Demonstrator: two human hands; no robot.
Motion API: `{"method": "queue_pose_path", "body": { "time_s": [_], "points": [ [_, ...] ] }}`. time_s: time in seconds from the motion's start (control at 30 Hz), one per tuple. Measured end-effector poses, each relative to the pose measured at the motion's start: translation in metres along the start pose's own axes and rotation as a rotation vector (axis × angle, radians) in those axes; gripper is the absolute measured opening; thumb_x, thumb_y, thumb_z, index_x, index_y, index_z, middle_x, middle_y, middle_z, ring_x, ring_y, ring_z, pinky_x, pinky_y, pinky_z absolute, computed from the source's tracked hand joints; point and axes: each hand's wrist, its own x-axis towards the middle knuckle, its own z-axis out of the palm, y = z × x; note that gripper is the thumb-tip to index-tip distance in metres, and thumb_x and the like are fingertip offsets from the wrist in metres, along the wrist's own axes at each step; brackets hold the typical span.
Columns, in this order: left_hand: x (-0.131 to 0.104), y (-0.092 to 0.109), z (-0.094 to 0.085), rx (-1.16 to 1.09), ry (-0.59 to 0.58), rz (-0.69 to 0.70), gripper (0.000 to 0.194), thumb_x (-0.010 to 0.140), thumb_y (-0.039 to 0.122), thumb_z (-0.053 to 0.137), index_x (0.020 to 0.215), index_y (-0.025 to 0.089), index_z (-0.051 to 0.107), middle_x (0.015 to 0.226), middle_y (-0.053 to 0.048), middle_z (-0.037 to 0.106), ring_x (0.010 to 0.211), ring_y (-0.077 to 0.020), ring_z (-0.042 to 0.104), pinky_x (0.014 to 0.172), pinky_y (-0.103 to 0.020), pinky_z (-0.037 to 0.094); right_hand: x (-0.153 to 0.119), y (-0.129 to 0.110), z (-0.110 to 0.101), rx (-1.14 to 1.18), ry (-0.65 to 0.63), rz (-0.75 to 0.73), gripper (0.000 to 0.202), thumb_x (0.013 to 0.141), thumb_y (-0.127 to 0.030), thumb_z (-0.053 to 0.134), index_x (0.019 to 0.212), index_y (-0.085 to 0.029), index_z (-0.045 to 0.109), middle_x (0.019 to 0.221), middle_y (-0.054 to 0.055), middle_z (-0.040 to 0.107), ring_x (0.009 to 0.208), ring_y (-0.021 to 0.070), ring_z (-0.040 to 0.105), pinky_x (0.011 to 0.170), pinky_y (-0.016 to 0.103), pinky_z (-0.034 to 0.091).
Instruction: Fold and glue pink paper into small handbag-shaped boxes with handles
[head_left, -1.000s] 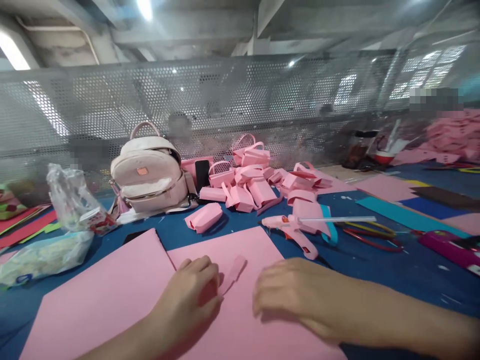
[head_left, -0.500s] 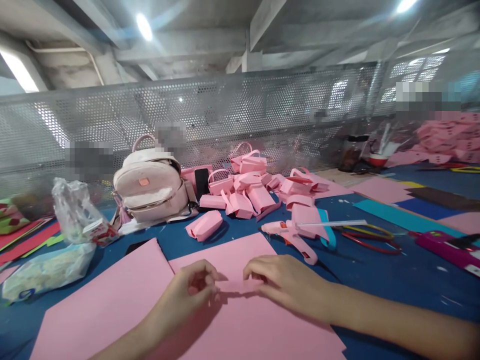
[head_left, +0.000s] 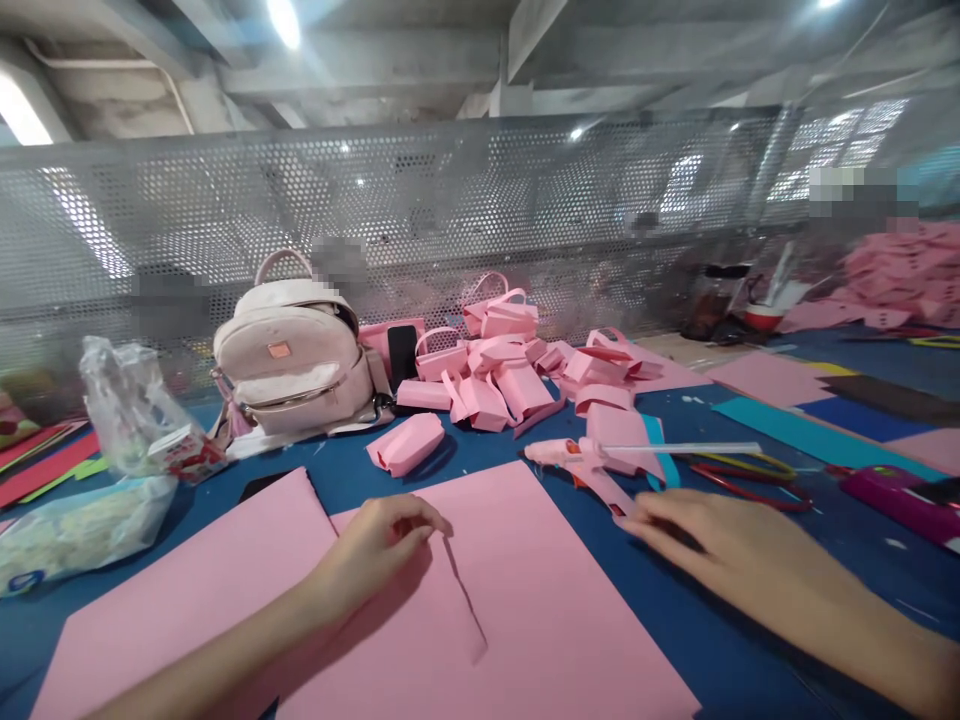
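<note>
My left hand (head_left: pixel 386 545) pinches one end of a narrow pink paper strip (head_left: pixel 459 600), which slants down over a large pink sheet (head_left: pixel 540 590). To the right, the fingertips of my right hand (head_left: pixel 712 545) close around the lower end of the handle of a pink glue gun (head_left: pixel 600 478). The gun lies on the blue table with a clear glue stick (head_left: pixel 697 449) poking out of its back. Another stack of pink sheets (head_left: pixel 187 590) is under and left of my left forearm.
Folded pink paper bags (head_left: pixel 502 380) are heaped at the back, with one folded pink piece (head_left: pixel 407 444) nearer. A pale backpack (head_left: pixel 296 350) and a phone (head_left: pixel 402 357) stand left of them. Red-and-yellow-handled tools (head_left: pixel 750 485) and coloured sheets (head_left: pixel 810 435) lie right.
My right hand has let go of the paper strip and moved right to the glue gun's handle. The strip now hangs from my left hand alone. The view has shifted slightly.
</note>
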Motion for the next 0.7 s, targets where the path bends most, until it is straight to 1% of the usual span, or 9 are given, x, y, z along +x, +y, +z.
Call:
{"method": "queue_pose_path", "body": {
  "time_s": [0.07, 0.13, 0.23, 0.3, 0.33, 0.43, 0.53, 0.63, 0.7],
  "points": [
    [0.004, -0.004, 0.002, 0.03, 0.011, 0.01, 0.028, 0.085, 0.014, 0.049, 0.096, 0.019, 0.075, 0.102, -0.005, 0.078, 0.094, -0.0202, 0.07, 0.085, -0.029, 0.051, -0.005, 0.019, 0.001, -0.103, 0.054, 0.071, 0.032, 0.091, -0.052, 0.053, 0.076, -0.026, 0.065, 0.082, 0.008, 0.073, 0.071, 0.0297, 0.069, 0.059, 0.034, 0.046],
    [0.007, -0.005, 0.003, 0.036, 0.013, 0.012, 0.027, 0.085, 0.012, 0.051, 0.098, 0.018, 0.074, 0.099, -0.005, 0.077, 0.089, -0.0191, 0.069, 0.08, -0.027, 0.05, -0.006, 0.032, 0.003, -0.095, 0.091, 0.103, 0.031, 0.09, -0.054, 0.055, 0.091, -0.025, 0.069, 0.105, 0.011, 0.073, 0.091, 0.0349, 0.07, 0.071, 0.038, 0.053],
    [0.006, -0.002, -0.002, 0.116, 0.033, 0.034, 0.019, 0.09, 0.019, 0.054, 0.097, 0.018, 0.072, 0.092, -0.004, 0.075, 0.082, -0.0183, 0.067, 0.075, -0.027, 0.048, 0.001, 0.038, 0.007, 0.004, 0.027, 0.094, 0.046, 0.088, -0.057, 0.058, 0.123, -0.027, 0.066, 0.132, 0.01, 0.065, 0.116, 0.0383, 0.063, 0.091, 0.045, 0.054],
    [0.0, 0.001, -0.006, 0.258, 0.079, 0.109, 0.019, 0.095, 0.025, 0.054, 0.092, 0.019, 0.071, 0.088, -0.004, 0.074, 0.08, -0.0187, 0.066, 0.073, -0.028, 0.047, 0.011, 0.036, 0.01, 0.042, -0.014, 0.073, 0.054, 0.088, -0.057, 0.059, 0.134, -0.028, 0.061, 0.14, 0.01, 0.06, 0.124, 0.0388, 0.058, 0.099, 0.049, 0.05],
    [-0.004, 0.002, -0.006, 0.341, 0.105, 0.185, 0.021, 0.097, 0.026, 0.052, 0.09, 0.019, 0.07, 0.086, -0.005, 0.073, 0.078, -0.0185, 0.065, 0.071, -0.028, 0.047, 0.016, 0.034, 0.011, 0.051, -0.023, 0.07, 0.056, 0.088, -0.056, 0.059, 0.137, -0.028, 0.059, 0.143, 0.01, 0.059, 0.126, 0.0388, 0.057, 0.101, 0.051, 0.048],
    [-0.021, 0.005, -0.002, 0.555, 0.151, 0.54, 0.022, 0.098, 0.019, 0.048, 0.087, 0.018, 0.068, 0.078, -0.005, 0.069, 0.07, -0.0169, 0.064, 0.065, -0.028, 0.046, 0.032, 0.027, 0.016, 0.057, -0.046, 0.101, 0.054, 0.089, -0.056, 0.056, 0.134, -0.027, 0.062, 0.139, 0.01, 0.062, 0.122, 0.0395, 0.06, 0.099, 0.051, 0.049],
    [-0.036, 0.01, 0.009, 0.732, 0.192, 0.853, 0.018, 0.092, 0.008, 0.052, 0.083, 0.015, 0.066, 0.064, -0.003, 0.063, 0.056, -0.0162, 0.058, 0.055, -0.031, 0.044, 0.044, 0.023, 0.024, 0.066, -0.116, 0.143, 0.055, 0.086, -0.061, 0.057, 0.122, -0.022, 0.07, 0.114, 0.012, 0.075, 0.106, 0.0406, 0.067, 0.089, 0.048, 0.053],
    [-0.042, 0.019, 0.018, 0.85, 0.046, 0.991, 0.016, 0.091, 0.005, 0.055, 0.1, 0.008, 0.067, 0.076, -0.008, 0.07, 0.064, -0.0183, 0.064, 0.056, -0.032, 0.049, 0.051, 0.018, 0.029, 0.107, -0.194, 0.177, 0.048, 0.086, -0.058, 0.057, 0.108, -0.018, 0.073, 0.087, 0.011, 0.079, 0.091, 0.0387, 0.071, 0.083, 0.046, 0.054],
    [-0.039, 0.024, 0.023, 0.88, 0.011, 1.019, 0.02, 0.091, 0.004, 0.053, 0.106, 0.006, 0.066, 0.08, -0.01, 0.072, 0.067, -0.0183, 0.066, 0.056, -0.031, 0.051, 0.052, 0.011, 0.026, 0.146, -0.186, 0.17, 0.042, 0.087, -0.051, 0.054, 0.104, -0.019, 0.074, 0.087, 0.011, 0.079, 0.093, 0.0376, 0.071, 0.085, 0.045, 0.054]
  ]
}}
